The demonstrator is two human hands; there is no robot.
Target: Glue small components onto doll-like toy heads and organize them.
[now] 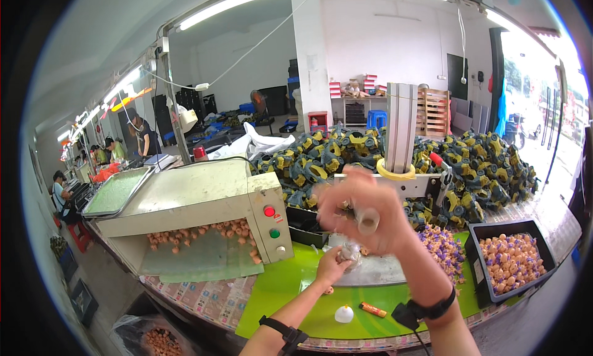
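My left hand [332, 271] is closed round a small clear, whitish object [351, 253] at the edge of the metal plate [377, 274]; its exact kind does not show. My right hand [364, 201] is raised in front of the upright metal column [401, 127] and blurred by motion. Its fingers are curled, and a pale tube-shaped piece [368, 221] shows in the palm. On the green mat [278, 294] below lie a white round bottle [343, 314] with a yellow tip and an orange tube [373, 309]. Small peach and purple parts [441, 251] are heaped right of the plate.
At right, a black crate [479, 263] holds peach parts. A beige machine box [185, 201] with red and green buttons stands at left, peach parts inside. Behind rises a pile of dark-and-yellow plastic parts [494, 171]. A red-handled clamp [437, 159] sits beside the column. Several people work far left.
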